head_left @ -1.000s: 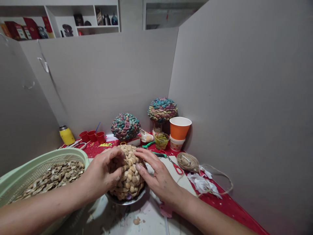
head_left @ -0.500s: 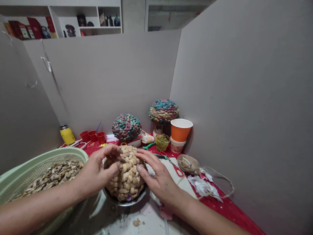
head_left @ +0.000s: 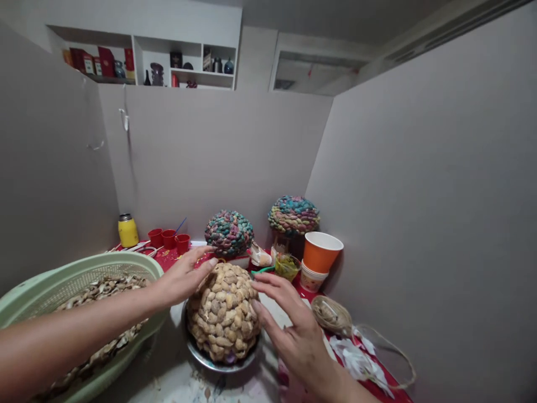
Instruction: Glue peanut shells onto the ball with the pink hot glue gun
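A dome covered in tan peanut-like shells (head_left: pixel 226 316) sits in a metal bowl (head_left: pixel 204 361) at the middle front. My left hand (head_left: pixel 184 277) reaches over its upper left side, fingers stretched out. On the right side, my right hand (head_left: pixel 291 319) is held with fingers spread, its fingertips at the dome's edge. Whether the fingertips touch the shells I cannot tell. A spot of purple shows low on the front of the dome. Left of the bowl stands a pale green basket (head_left: pixel 156 271) holding many split shells (head_left: pixel 113 291).
Behind are two colourful shell-covered domes (head_left: pixel 229 232) (head_left: pixel 293 215), red cups (head_left: pixel 168 239), a yellow jar (head_left: pixel 127 231), an orange paper cup (head_left: pixel 321 253) and a plastic cup of yellow-green stuff (head_left: pixel 287 268). Twine (head_left: pixel 331 314) and crumpled white tissue (head_left: pixel 356 361) lie on the right. Grey partitions enclose the table.
The view has tilted up and shifted left. My left hand's curled fingers have straightened out over the dome's top left. My right hand has moved slightly down along its right side.
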`<action>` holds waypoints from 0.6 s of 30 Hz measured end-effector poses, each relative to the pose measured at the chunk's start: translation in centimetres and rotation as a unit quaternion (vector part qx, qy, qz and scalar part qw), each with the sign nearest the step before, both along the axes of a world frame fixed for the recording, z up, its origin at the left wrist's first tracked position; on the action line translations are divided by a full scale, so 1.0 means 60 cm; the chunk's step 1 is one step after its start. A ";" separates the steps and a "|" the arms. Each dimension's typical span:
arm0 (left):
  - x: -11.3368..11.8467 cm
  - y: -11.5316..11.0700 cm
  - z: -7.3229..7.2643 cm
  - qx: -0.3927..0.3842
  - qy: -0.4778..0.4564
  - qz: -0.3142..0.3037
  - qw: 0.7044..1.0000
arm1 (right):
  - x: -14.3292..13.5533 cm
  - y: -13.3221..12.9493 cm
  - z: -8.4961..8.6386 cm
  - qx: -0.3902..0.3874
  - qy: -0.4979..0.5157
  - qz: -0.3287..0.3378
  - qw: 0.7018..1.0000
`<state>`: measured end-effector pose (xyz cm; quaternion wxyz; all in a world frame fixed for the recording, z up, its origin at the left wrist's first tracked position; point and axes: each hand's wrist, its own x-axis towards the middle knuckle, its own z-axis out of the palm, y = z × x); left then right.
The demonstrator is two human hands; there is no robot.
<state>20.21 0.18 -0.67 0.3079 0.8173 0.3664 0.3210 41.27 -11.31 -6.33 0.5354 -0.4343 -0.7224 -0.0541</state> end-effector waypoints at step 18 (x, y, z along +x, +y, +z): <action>0.022 0.002 -0.049 -0.087 0.033 -0.049 0.994 | -0.038 -0.002 0.020 0.064 -0.180 -0.008 0.982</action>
